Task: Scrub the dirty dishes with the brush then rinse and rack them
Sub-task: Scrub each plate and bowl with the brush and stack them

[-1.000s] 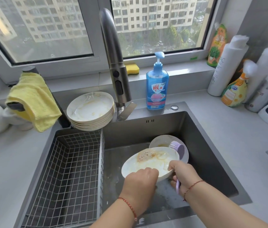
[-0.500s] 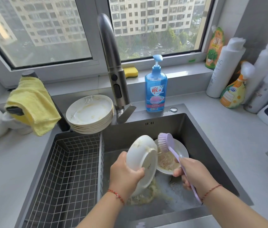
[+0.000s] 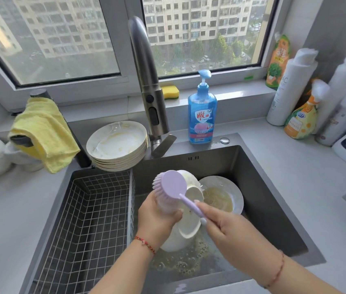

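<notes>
Over the sink (image 3: 252, 166), the left hand (image 3: 157, 217) grips a white bowl (image 3: 185, 225) turned on edge with its underside showing, while the right hand (image 3: 225, 225) pinches the handle of the lilac brush (image 3: 173, 184), whose head sits at the bowl's upper rim. Scrubbing probably goes best with firm circles round the base ring, bowl braced low over the suds. The blue soap bottle (image 3: 202, 115) carries Chinese characters, too blurred to read.

A wire rack (image 3: 87, 225) sits in the left part of the sink (image 3: 274, 209). A plate (image 3: 229, 198) lies in the right part. Stacked plates (image 3: 118, 145) stand behind the rack, left of the tap (image 3: 146, 81). A soap bottle (image 3: 202, 115) stands right of the tap.
</notes>
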